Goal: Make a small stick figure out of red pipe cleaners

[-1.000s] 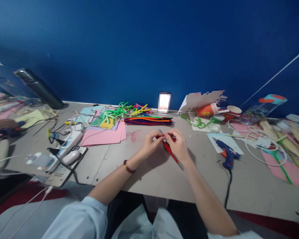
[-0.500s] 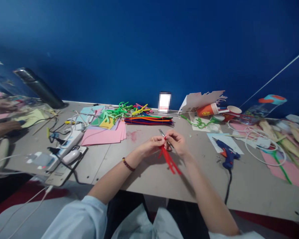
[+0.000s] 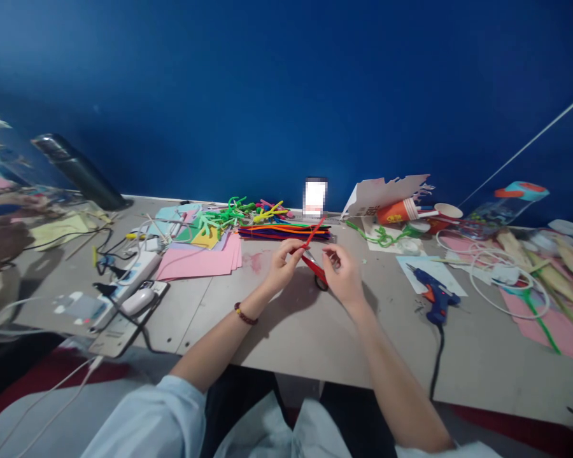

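Note:
Over the middle of the table, my left hand [image 3: 285,266] pinches red pipe cleaners [image 3: 314,234] between thumb and fingers. One end of them points up and away, and more red runs down to the right, toward my other hand. My right hand [image 3: 344,275] is close beside it, its thumb and fingertips closed together; whatever they hold is too small to make out. Scissors [image 3: 321,283] lie on the table below, between the two hands, partly hidden. Beyond my hands lies a bundle of coloured pipe cleaners [image 3: 284,233].
Pink paper [image 3: 198,262] and bent green pipe cleaners [image 3: 226,213] lie left. A phone [image 3: 315,197] stands against the wall. On the right are a blue glue gun [image 3: 437,296] and paper cups [image 3: 398,210]. A power strip [image 3: 131,283] sits left, near another person's blurred hand [image 3: 9,238].
The red pipe cleaners, which hung down toward me, now point up and away from my left hand. My hands have moved slightly apart. The other person's hand at left has shifted.

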Demonstrator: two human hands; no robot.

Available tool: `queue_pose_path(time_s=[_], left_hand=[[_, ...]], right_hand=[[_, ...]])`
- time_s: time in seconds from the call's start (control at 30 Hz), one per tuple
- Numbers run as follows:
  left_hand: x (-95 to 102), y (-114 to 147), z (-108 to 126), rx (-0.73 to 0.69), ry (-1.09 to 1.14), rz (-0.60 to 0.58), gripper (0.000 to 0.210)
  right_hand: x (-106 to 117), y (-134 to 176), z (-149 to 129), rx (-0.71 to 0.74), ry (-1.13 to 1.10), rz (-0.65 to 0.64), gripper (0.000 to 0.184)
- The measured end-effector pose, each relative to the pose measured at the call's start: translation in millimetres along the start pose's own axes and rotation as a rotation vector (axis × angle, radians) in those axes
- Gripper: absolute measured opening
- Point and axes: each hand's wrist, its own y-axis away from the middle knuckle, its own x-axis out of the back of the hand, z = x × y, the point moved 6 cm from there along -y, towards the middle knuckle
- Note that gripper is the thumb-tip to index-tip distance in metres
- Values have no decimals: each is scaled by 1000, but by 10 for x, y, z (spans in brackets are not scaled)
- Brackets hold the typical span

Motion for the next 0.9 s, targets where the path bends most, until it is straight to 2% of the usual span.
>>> queue_pose_path(time_s=[0.07,0.13,0.23,0.3,0.47,0.63,0.8,0.9], left_hand=[[37,2,96,-165,-186,60,23],[51,20,142,-283,-358,102,21],[52,46,96,-369,-566,109,22],[53,53,30,-398,-646,83,23],[95,42,-53,-401,-774,73,20],[113,43,-52,-361,-748,96,20],[104,58,-112,-343,-683,71,24],[84,63,-137,-385,-709,61,25]], right_hand=[[-157,8,163,-111,142,-174,18],[-273,31,301,-160,273,-307,18],[-337,65,434,-201,395,-393,11],[-336,85,462,-211,448,-415,3],[-261,91,443,-190,552,-361,9],[-229,90,498,-203,575,-389,18],[-145,84,491,-292,654,-468,17],[-74,68,448,-323,691,-480,16]])
